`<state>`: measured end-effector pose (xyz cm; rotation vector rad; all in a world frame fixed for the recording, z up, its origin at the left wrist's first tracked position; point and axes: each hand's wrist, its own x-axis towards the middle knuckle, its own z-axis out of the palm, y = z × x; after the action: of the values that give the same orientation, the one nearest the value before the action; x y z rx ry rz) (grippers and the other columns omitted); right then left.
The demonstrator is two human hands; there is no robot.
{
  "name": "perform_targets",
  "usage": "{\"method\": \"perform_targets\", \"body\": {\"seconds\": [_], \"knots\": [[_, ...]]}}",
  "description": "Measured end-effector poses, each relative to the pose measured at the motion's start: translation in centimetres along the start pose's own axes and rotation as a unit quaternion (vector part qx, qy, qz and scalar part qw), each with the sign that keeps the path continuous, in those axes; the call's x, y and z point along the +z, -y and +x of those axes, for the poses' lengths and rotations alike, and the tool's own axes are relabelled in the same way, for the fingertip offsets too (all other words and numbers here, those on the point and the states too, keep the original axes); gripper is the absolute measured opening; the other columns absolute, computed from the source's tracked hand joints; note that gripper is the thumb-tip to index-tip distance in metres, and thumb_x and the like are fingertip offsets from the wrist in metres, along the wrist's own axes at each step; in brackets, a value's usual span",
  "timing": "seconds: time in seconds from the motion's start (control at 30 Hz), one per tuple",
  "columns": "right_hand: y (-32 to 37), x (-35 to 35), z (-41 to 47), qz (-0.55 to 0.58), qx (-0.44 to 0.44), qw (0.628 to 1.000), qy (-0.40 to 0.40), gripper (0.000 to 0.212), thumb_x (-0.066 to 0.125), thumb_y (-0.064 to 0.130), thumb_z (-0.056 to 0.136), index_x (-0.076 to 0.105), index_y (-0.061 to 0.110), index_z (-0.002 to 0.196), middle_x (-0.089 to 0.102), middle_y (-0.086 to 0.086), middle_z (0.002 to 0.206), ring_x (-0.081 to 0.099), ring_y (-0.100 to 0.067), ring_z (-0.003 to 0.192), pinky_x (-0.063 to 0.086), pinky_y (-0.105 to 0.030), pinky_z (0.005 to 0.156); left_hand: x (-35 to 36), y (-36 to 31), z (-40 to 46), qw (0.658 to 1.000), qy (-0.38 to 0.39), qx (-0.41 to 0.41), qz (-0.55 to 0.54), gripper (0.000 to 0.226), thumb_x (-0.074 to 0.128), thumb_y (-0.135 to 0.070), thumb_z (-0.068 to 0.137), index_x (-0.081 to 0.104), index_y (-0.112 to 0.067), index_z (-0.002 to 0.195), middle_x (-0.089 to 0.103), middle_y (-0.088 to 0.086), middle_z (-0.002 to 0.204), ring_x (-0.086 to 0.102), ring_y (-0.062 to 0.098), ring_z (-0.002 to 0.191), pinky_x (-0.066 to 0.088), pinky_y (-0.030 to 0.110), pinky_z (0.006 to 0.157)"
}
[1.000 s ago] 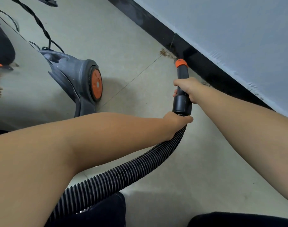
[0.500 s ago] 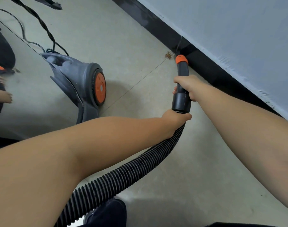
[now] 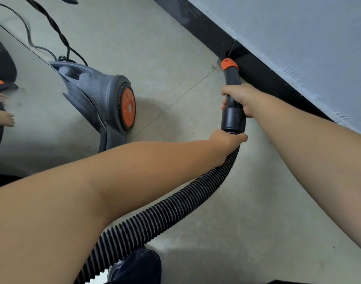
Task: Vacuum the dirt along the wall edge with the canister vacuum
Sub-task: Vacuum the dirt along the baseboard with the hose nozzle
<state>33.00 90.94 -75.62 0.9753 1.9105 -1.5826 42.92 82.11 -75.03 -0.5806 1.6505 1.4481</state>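
The nozzle [image 3: 232,95], a black tube with an orange tip [image 3: 228,64], stands right of centre in the upper half of the frame. Its long axis runs nearly up and down the picture, bending slightly left toward the top. The orange tip points up-frame into the line where the floor [image 3: 155,48] meets the black skirting [image 3: 263,76], and sits right at that edge. A tile joint [image 3: 175,101] runs diagonally from the tip down to the left.

The right hand [image 3: 242,99] is wrapped around the middle of the nozzle, fingers curled tight on it from the right side, thumb on the left. The left hand [image 3: 224,143] is closed around the ribbed hose [image 3: 175,210] just below the nozzle's wide lower collar, touching the collar. From there the hose sweeps down and left, passing under the left forearm to the bottom edge of the frame.

The vacuum [image 3: 101,103], grey with an orange wheel hub [image 3: 128,107], sits in the left half, well apart from the nozzle, with a twisted cord [image 3: 56,31] trailing to the upper left. A dark shoe [image 3: 138,265] shows at the bottom centre. The pale wall [image 3: 298,27] fills the upper right. A few tiny specks [image 3: 213,67] lie on the floor just left of the tip.
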Motion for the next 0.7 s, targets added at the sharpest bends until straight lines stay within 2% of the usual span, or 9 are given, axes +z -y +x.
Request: {"method": "perform_targets", "body": {"seconds": [0.17,0.33,0.53,0.7], "knots": [[-1.8,-1.5,-0.6,-0.008,0.012,1.0,-0.015,0.028,0.063,0.011,0.082,0.054,0.004,0.108,0.061,-0.006,0.067,0.062,-0.014,0.045,0.056,-0.031,0.061,1.4,1.1,-1.1,0.999,0.032,-0.01,0.004,0.018,0.067,-0.019,0.085,0.052,-0.013,0.092,0.05,0.003,0.073,0.048,0.017,0.061,0.041,0.024,0.055],[-1.1,-0.8,-1.3,-0.017,0.008,1.0,0.007,0.027,0.062,0.011,0.082,0.053,0.005,0.107,0.062,-0.007,0.066,0.063,-0.015,0.045,0.055,-0.027,0.053,0.9,1.0,-1.7,1.0,0.017,-0.007,-0.001,0.017,0.066,-0.019,0.085,0.05,-0.013,0.086,0.05,0.004,0.074,0.049,0.018,0.061,0.042,0.025,0.054],[0.7,1.7,-1.7,-0.033,-0.003,0.999,0.043,0.025,0.059,0.01,0.084,0.05,0.006,0.106,0.06,-0.006,0.065,0.061,-0.014,0.044,0.054,-0.028,0.057,-1.0,0.4,-1.8,1.0,-0.019,0.0,-0.022,0.02,0.067,-0.019,0.085,0.052,-0.009,0.094,0.052,0.006,0.076,0.05,0.019,0.063,0.043,0.027,0.059],[0.0,0.2,-2.0,-0.037,0.003,0.999,0.012,0.028,0.059,0.011,0.084,0.051,0.007,0.11,0.062,-0.005,0.066,0.062,-0.014,0.048,0.055,-0.029,0.061,0.0,0.2,-2.5,1.0,0.01,-0.01,-0.013,0.018,0.067,-0.019,0.085,0.051,-0.01,0.09,0.052,0.006,0.074,0.05,0.02,0.061,0.044,0.028,0.059]]}}
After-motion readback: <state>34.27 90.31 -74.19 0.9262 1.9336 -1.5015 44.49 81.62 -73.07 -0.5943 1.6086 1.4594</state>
